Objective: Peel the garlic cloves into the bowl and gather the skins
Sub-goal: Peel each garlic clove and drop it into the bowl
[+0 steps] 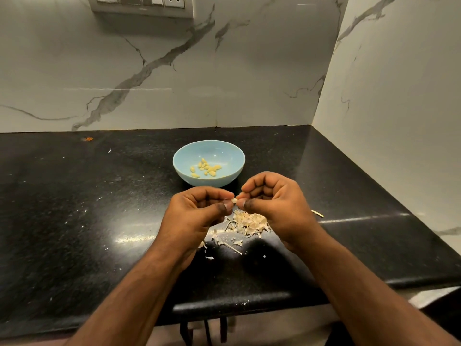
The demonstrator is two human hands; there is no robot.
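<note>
Above the pile of skins [250, 224] on the black counter [74, 208], the left hand [197, 211] and right hand [273, 199] pinch one garlic clove [234, 201] between thumb and forefinger tips, short of the blue bowl [224, 152] holding peeled cloves [205, 167].

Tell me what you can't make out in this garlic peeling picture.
- Garlic clove, head view: mostly covered by the fingertips of the left hand and right hand; how much skin remains cannot be told.
- Pile of skins: its right part lies under the right hand.
- Peeled cloves in the bowl: too small to count surely.
- Switch panel: cut off by the top edge.
</note>
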